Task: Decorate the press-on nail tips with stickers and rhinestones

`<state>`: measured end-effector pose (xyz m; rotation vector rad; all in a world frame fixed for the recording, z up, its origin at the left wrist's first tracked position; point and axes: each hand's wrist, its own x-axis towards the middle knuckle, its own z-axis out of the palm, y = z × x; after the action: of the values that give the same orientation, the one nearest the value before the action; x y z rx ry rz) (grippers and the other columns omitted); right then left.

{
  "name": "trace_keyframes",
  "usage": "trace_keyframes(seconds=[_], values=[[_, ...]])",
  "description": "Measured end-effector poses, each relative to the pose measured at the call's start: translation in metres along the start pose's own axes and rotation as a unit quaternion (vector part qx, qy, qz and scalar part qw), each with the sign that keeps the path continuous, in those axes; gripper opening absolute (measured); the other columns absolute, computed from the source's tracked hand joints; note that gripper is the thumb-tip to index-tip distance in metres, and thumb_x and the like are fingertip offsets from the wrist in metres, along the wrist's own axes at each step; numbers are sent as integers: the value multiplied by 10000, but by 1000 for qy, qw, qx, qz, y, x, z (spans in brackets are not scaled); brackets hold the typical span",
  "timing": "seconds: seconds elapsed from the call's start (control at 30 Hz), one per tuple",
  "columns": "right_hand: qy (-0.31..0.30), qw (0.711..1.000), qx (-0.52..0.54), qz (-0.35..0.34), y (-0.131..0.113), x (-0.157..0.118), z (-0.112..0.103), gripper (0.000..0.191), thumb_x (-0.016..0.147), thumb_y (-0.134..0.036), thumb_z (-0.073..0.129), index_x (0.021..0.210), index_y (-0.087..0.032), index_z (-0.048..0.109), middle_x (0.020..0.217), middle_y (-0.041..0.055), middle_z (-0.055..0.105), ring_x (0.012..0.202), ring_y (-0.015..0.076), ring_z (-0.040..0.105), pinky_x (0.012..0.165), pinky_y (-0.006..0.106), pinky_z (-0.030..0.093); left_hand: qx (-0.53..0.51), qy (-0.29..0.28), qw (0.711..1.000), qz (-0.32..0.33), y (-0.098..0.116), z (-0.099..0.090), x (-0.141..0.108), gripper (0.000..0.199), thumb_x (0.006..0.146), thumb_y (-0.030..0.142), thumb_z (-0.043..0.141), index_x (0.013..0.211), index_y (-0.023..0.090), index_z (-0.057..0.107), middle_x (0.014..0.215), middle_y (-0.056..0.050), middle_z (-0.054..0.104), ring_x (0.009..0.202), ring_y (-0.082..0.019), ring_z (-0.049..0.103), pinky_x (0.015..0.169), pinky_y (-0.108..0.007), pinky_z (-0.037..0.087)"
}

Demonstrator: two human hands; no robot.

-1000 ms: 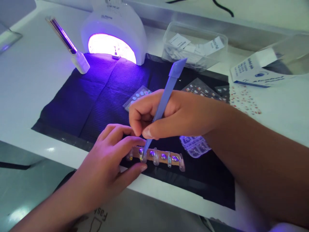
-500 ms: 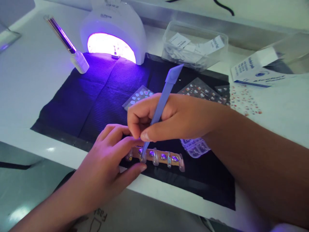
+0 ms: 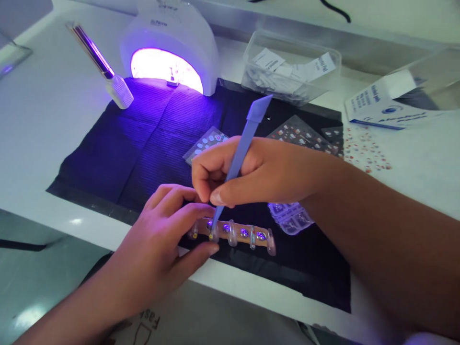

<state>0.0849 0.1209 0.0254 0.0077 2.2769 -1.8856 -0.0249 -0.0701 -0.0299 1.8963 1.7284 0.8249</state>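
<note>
- Left hand (image 3: 161,239): fingers and thumb pinched on the left end of the nail strip (image 3: 233,234), which runs out rightward from that grip along the near edge of the black mat (image 3: 118,158).
- Right hand (image 3: 258,172): fingers closed on the blue tool (image 3: 240,158); tip down on the strip just right of the left grip, flat end tilted up and away.
- Beyond the grip: lit nail lamp (image 3: 168,43), white table (image 3: 43,110).

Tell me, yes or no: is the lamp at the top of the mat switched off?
No: the white dome lamp glows bright violet from its opening and casts purple light over the black mat.
</note>
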Motion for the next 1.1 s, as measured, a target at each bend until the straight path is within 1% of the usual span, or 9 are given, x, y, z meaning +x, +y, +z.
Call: trace_keyframes(seconds=[0.23,0.47,0.63,0.93,1.1], values=[[3,1000,19,6,2,-1,-1,190,746,36,514,712,-142,572,634,-78,537,543,34,483,505,157,396,0,1,1000,0,0,-1,0,274,944,260,644,1191,268,527,1135,-17,521,1114,-204,422,916,-338,414],[2,1000,28,5,2,-1,0,185,742,30,507,715,-145,562,634,-77,531,540,36,477,495,155,388,-3,2,1000,-2,0,-1,0,284,941,259,648,1197,273,524,1153,-17,524,1121,-204,422,924,-336,410],[-14,1000,5,3,2,0,1,178,766,19,519,724,-148,565,637,-72,520,568,43,491,532,159,408,0,-6,1000,-5,0,-1,0,290,930,261,663,1192,278,540,1153,-18,539,1133,-210,427,935,-345,411],[-15,1000,10,1,4,1,1,175,775,20,520,741,-143,574,662,-63,537,591,54,511,557,177,425,-6,-10,1000,-14,2,-2,1,290,932,271,665,1192,274,538,1163,-37,558,1139,-235,429,931,-375,428],[-16,1000,8,-4,4,0,1,186,771,29,525,730,-145,575,622,-71,516,570,51,495,538,169,410,-9,-10,1000,-13,2,-3,2,284,937,271,660,1196,278,543,1166,-40,552,1137,-240,426,927,-388,433]])
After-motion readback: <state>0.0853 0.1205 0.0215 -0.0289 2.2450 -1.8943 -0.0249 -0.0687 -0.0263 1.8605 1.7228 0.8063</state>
